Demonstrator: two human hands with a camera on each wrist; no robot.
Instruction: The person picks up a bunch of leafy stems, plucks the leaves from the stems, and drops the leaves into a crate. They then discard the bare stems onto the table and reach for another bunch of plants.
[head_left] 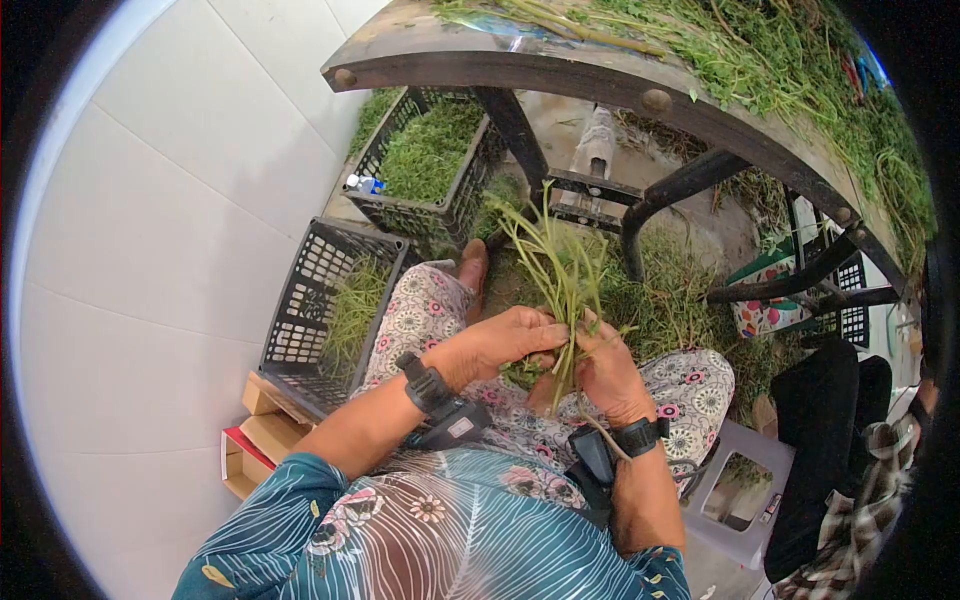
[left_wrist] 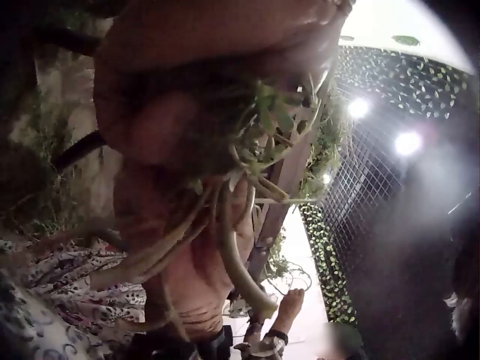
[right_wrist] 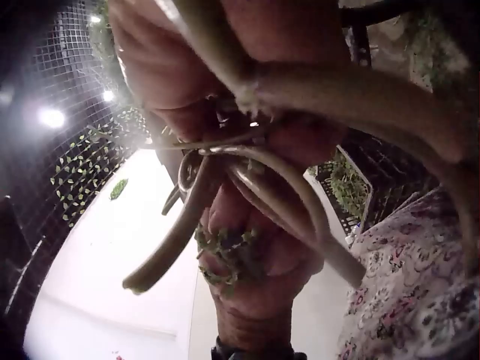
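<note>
A loose bunch of green leafy stems (head_left: 562, 275) stands upright between both hands, over the lap, leafy tops pointing at the table. My left hand (head_left: 500, 342) grips it from the left, thumb and fingers at the stems. From the other side my right hand (head_left: 610, 372) pinches the same bunch, fingertips close to the left ones. Cut stem ends (right_wrist: 165, 247) stick out below the fingers in the right wrist view. Small leaves (left_wrist: 270, 124) show beside the left hand in the left wrist view. Part of the bunch is hidden behind the fingers.
A wooden table (head_left: 500, 68) heaped with greens (head_left: 760, 90) curves overhead on black metal legs. Two black crates, one with chopped greens (head_left: 430, 150) and one with long stems (head_left: 355, 310), stand left. Plant litter (head_left: 670, 290) covers the floor. A grey stool (head_left: 735, 440) and another person's dark trousers (head_left: 825, 440) are right.
</note>
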